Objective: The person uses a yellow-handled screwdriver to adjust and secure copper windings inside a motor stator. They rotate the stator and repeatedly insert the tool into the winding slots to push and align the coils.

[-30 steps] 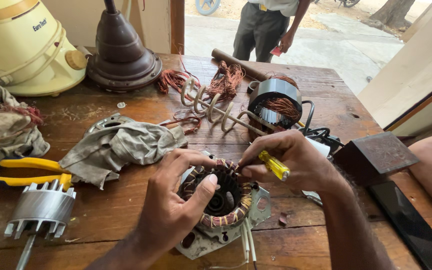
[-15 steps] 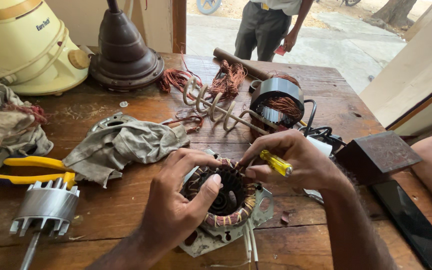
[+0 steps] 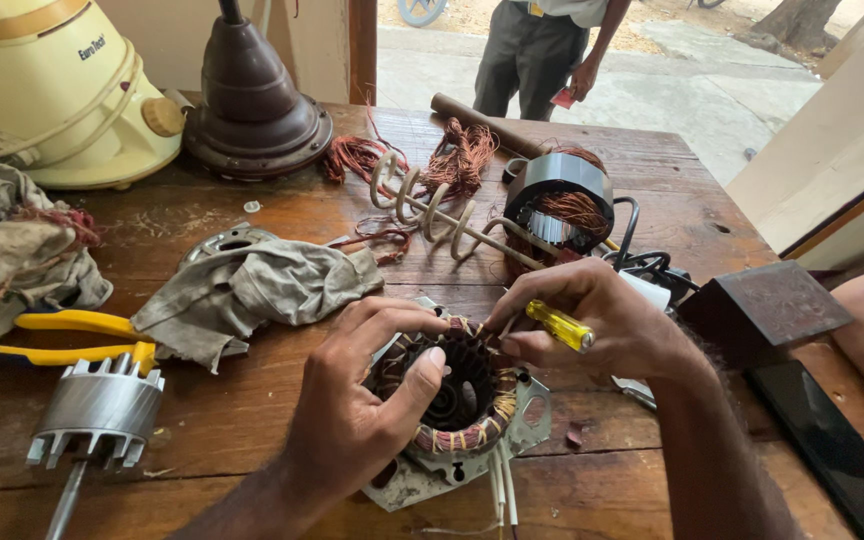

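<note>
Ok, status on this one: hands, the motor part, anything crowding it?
Left hand grips the wound stator by its rim. Right hand holds a yellow-handled screwdriver, tip at the windings. Grey rag lies close on the left, apart.

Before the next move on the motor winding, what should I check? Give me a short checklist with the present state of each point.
1. Left hand steadies the stator: ok, thumb and fingers rest on its coil ring.
2. Right hand holds the yellow-handled screwdriver: ok, firm grip.
3. Screwdriver tip placed correctly: cannot tell, fingers hide it.
4. White leads free of the hands: ok, they hang at the front.
5. Yellow pliers within reach: ok, on the table to the left.
</note>
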